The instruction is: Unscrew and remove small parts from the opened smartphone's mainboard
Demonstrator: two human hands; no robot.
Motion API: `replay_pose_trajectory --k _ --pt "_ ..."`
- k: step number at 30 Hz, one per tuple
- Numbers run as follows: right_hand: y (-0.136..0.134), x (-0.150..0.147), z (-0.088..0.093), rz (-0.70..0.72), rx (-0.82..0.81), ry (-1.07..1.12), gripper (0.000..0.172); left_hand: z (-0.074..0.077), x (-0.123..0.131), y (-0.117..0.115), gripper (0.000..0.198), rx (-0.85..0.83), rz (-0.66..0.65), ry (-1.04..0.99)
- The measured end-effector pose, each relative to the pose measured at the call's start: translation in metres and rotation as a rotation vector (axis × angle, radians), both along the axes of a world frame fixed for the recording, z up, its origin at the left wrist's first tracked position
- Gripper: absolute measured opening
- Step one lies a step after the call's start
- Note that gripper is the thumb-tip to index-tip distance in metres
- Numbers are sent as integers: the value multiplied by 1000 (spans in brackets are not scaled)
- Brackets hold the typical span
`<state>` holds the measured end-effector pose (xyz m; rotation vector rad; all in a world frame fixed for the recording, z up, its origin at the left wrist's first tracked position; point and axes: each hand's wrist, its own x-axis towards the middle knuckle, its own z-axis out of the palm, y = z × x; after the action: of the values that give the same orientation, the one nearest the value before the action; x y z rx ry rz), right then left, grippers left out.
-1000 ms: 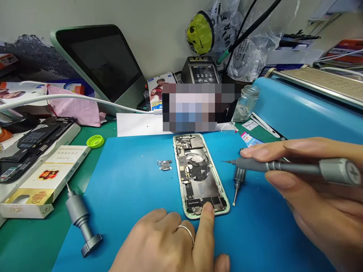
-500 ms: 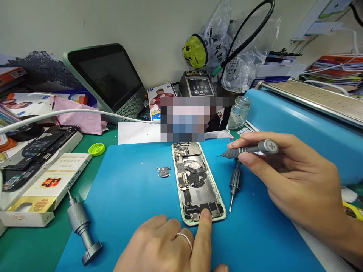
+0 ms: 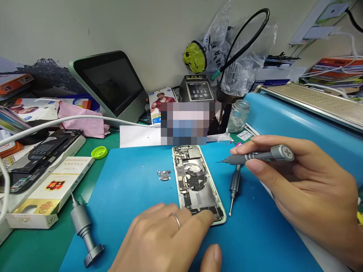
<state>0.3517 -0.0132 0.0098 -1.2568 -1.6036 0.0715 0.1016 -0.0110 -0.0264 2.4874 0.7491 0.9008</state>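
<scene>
An opened phone (image 3: 202, 194) lies on the blue mat with its inner parts exposed. My left hand (image 3: 167, 238) rests over its lower end, the index fingertip on the parts there. The thumb stands apart, and the hand grips nothing that I can see. To the right of the phone, my right hand (image 3: 300, 181) pinches a grey screwdriver (image 3: 258, 156) between thumb and fingers, its thin tip pointing left above the mat. A second screwdriver (image 3: 235, 185) lies below that hand. A small circuit part (image 3: 164, 175) sits left of the phone.
Another screwdriver (image 3: 85, 226) lies at the left on the mat's edge. Beside it are a white-and-gold box (image 3: 53, 189), a bright green cap (image 3: 99, 152) and a dark phone part (image 3: 45, 158). A glass jar (image 3: 238, 115), a soldering station (image 3: 197, 88) and a screen (image 3: 110, 83) stand behind.
My left hand has shifted slightly right and up over the phone's lower end, its thumb now in view. The right hand and screwdriver have moved a little right. The view has tilted slightly.
</scene>
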Motion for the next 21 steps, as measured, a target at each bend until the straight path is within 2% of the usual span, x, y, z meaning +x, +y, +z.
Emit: replay_pose_trajectory --k 5,8,13,18,21 --pt "-6 -6 5 114 -34 120 46 12 4 4 25 -78 92 -187" --pt "-12 -14 15 143 11 202 53 21 6 3 23 -121 148 -202" --pt "-23 -32 29 331 32 89 52 28 3 1 29 -131 69 -214" --pt "-24 -41 10 377 118 -10 53 17 5 4 24 -183 15 -287" --pt "-20 -36 1 483 139 -50 66 15 5 7 10 -212 -5 -278"
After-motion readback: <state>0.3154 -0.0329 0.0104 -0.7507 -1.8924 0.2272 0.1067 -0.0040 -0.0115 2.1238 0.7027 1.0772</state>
